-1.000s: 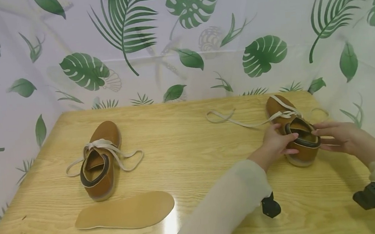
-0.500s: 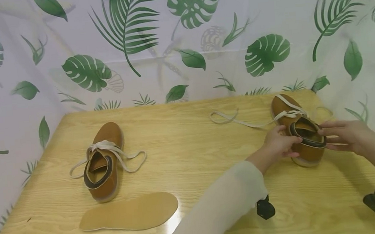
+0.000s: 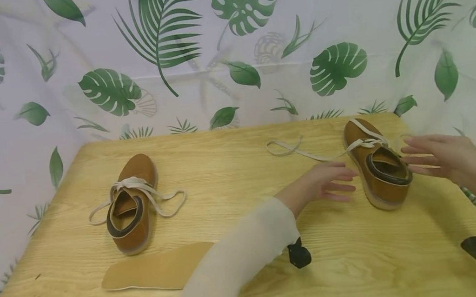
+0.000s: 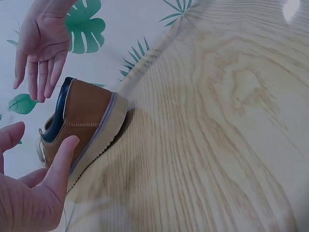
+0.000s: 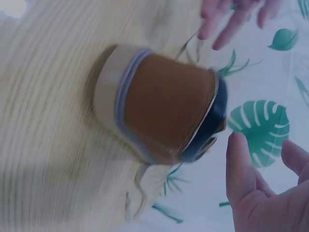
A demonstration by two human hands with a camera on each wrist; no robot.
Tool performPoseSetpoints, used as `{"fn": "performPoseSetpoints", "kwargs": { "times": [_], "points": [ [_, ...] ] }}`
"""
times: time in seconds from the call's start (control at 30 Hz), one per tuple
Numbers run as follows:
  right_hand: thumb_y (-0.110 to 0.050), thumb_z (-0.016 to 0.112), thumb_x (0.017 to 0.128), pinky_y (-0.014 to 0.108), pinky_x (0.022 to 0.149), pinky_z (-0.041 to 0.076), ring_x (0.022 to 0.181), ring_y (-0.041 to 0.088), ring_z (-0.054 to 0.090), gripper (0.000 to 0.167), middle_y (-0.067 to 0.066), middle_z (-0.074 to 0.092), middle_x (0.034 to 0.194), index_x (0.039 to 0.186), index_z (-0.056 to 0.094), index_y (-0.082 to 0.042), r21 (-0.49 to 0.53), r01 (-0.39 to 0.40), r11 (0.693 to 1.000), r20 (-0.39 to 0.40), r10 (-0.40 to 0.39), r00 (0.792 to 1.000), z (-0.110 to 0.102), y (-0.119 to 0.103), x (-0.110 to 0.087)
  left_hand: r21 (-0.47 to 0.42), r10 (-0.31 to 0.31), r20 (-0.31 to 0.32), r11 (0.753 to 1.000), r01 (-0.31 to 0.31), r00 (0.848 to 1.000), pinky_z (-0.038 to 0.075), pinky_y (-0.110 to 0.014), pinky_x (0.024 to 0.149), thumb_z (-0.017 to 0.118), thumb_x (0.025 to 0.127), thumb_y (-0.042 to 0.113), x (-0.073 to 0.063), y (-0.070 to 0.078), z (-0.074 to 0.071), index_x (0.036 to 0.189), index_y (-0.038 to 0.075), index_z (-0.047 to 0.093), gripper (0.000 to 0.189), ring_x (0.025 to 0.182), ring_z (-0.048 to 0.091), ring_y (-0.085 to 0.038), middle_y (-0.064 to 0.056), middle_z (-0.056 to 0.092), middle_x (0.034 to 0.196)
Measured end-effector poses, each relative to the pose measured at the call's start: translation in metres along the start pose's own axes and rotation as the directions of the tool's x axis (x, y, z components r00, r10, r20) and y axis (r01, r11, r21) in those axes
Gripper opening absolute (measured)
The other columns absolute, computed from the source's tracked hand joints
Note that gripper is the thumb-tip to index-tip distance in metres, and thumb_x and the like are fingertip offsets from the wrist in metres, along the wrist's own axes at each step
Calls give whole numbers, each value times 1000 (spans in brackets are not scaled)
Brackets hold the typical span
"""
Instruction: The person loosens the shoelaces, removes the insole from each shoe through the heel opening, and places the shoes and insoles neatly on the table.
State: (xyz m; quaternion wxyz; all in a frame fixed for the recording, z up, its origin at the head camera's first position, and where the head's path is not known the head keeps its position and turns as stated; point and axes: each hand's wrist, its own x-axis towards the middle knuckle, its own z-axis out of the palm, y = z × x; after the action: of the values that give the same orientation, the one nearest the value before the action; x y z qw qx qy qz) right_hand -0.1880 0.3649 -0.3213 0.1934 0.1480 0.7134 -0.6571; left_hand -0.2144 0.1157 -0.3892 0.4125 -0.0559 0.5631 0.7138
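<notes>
A brown shoe (image 3: pixel 385 186) with a dark padded collar and pale laces stands at the right of the table, toe toward the back wall. Left of it is my left hand (image 3: pixel 322 184), fingers loosely extended and apart from the shoe. My right hand (image 3: pixel 442 155) is raised at the shoe's other side, fingers spread near the collar and holding nothing. In the left wrist view the shoe's heel (image 4: pixel 89 104) shows between both hands. The right wrist view shows the heel (image 5: pixel 166 104) from behind, with the right hand (image 5: pixel 270 198) beside the collar.
A second brown shoe (image 3: pixel 133 231) with a tied lace bow stands at the left of the table. In front of it lies a flat tan insole (image 3: pixel 147 272), partly covered by my left sleeve (image 3: pixel 237 251). A long loose lace (image 3: pixel 305 155) trails left from the right shoe. Leaf-patterned cloth (image 3: pixel 196 44) walls the table.
Both hands have let go of the right shoe's collar. My left hand has drawn away to the left, and my right hand has lifted slightly off its side. The left sleeve now overlaps the insole.
</notes>
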Motion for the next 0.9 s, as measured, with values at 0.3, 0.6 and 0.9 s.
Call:
{"fn": "performPoseSetpoints", "kwargs": {
  "times": [0.3, 0.6, 0.9],
  "points": [
    [-22, 52, 98, 32, 79, 60, 87, 16, 70, 20, 1, 72, 93, 90, 70, -26, 134, -68, 989, 149, 48, 988, 30, -15, -1, -59, -1, 25, 998, 3, 1000, 53, -50, 91, 67, 88, 18, -26, 8, -40, 127, 12, 57, 41, 105, 64, -30, -12, 64, 118],
    [-25, 52, 98, 33, 82, 59, 91, 15, 69, 19, -3, 71, 96, 94, 70, -29, 46, -60, 997, 192, 50, 980, 55, -18, -4, -49, -17, 38, 999, 19, 999, 51, -48, 96, 67, 89, 21, -53, 21, -67, 130, 12, 54, 44, 111, 62, -29, -10, 65, 118],
    [-30, 57, 95, 33, 83, 59, 91, 14, 69, 11, -5, 71, 95, 94, 68, -29, 11, -67, 998, 211, 63, 975, 87, -14, 1, -50, -44, -33, 998, 42, 999, 49, -45, 99, 64, 91, 20, -79, 17, -104, 137, 12, 47, 49, 114, 59, -31, -14, 60, 126]
  ]
}}
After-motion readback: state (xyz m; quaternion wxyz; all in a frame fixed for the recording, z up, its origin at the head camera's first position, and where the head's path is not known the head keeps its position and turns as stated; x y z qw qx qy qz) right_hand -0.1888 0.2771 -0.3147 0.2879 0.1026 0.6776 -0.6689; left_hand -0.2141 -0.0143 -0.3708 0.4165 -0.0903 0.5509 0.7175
